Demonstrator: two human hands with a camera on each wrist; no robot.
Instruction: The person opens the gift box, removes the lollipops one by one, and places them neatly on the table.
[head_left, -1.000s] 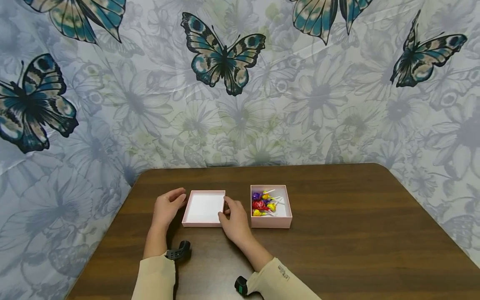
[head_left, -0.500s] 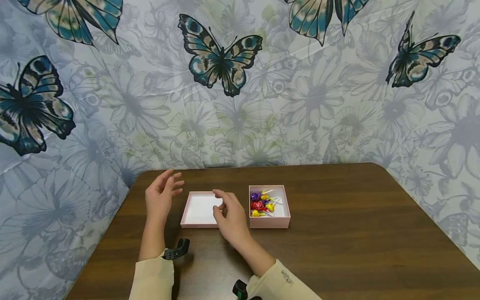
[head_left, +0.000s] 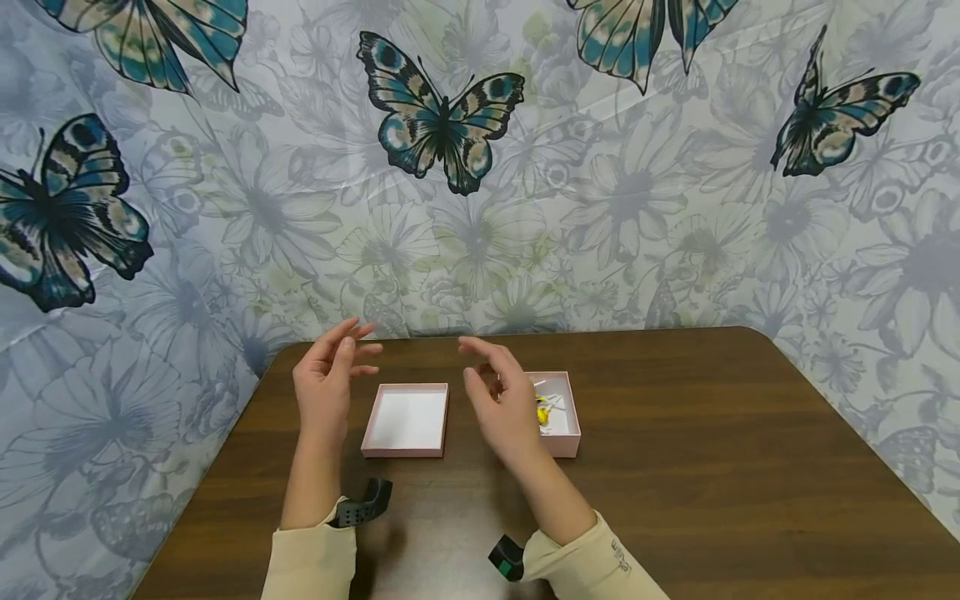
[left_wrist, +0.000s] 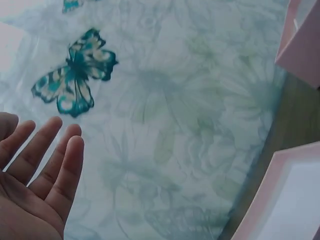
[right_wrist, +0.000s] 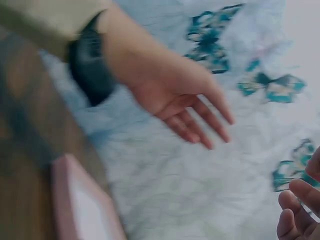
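Note:
On the brown table a shallow pink lid with a white inside [head_left: 405, 421] lies with its hollow side up. To its right stands a pink box [head_left: 558, 447], partly hidden behind my right hand; yellow-wrapped lollipops [head_left: 542, 414] with white sticks show in it. My left hand [head_left: 326, 383] is raised left of the lid, fingers loosely spread and holding nothing, as the left wrist view also shows. Between lid and box, my right hand [head_left: 502, 400] hovers with relaxed, slightly bent fingers and nothing in them. In the right wrist view its fingertips [right_wrist: 295, 205] appear at the lower right edge.
The wooden table [head_left: 675, 483] has rounded far corners. Behind it hangs a pale floral cloth [head_left: 630, 217] printed with large teal butterflies. Black wrist bands [head_left: 363, 504] sit at both sleeve cuffs.
Both hands have left the lid. The left hand rose and moved slightly away from it; the right hand lifted off over the lid, then moved right, now covering part of the box.

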